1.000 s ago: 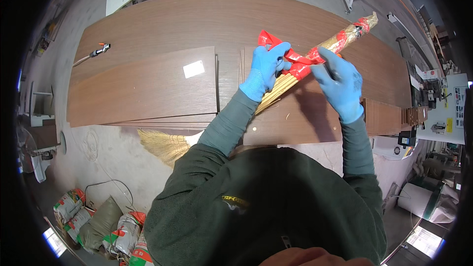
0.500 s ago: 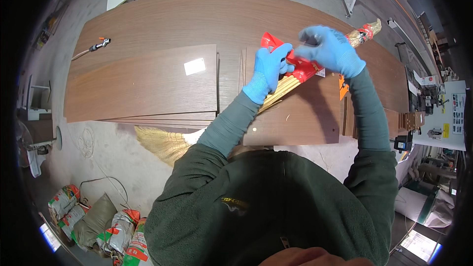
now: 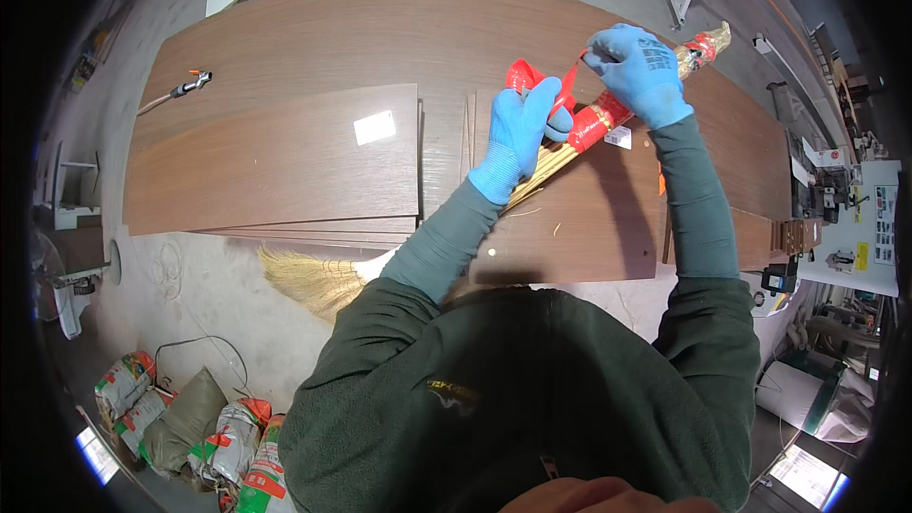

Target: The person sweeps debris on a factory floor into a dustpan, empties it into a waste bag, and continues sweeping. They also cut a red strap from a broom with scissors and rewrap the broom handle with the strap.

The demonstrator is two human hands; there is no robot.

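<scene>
A straw broom lies slantwise across the boards in front of me. Its fan of bristles [image 3: 309, 280] shows left of my left forearm, and part of its length is hidden under that arm. The thin yellow sticks of its handle [image 3: 543, 171] run up to a red wrapping [image 3: 600, 122], and its far tip [image 3: 703, 49] is covered in red and gold wrap. In a blue glove, my left hand [image 3: 521, 133] is closed on a crumpled red plastic strip [image 3: 524, 76] over the handle. My right hand [image 3: 638, 71], also gloved, pinches the strip's other part, drawn up between both hands.
Stacked brown boards [image 3: 285, 161] with a white label lie at the left of the large board table [image 3: 380, 28]. A hose with a metal valve [image 3: 195, 84] rests at the far left. Filled sacks [image 3: 180, 427] stand on the floor at lower left, machinery [image 3: 841, 195] at right.
My right hand has moved up and slightly left off the wrapping, closing on the red strip and pulling it taut. More of the red wrapping shows. The left hand has hardly moved.
</scene>
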